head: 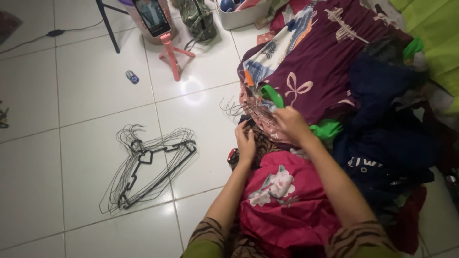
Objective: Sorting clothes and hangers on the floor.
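My left hand (pixel 245 142) rests on a dark striped garment (pixel 262 143) at the edge of the clothes heap, fingers curled onto the cloth. Just to its right, my right hand (pixel 290 122) is closed on the end of a green hanger (pixel 271 95) that sticks up out of the pile. Thin wire hanger hooks (pixel 233 108) poke out to the left of the pile. A pink flowered cloth (pixel 282 200) lies over my lap below both arms.
A stack of wire and black hangers (pixel 148 165) lies on the white tile floor to the left. A phone on a pink tripod (pixel 162 33) stands at the back, with a bag (pixel 200 19) and a white bin (pixel 241 16). Maroon and navy clothes fill the right side.
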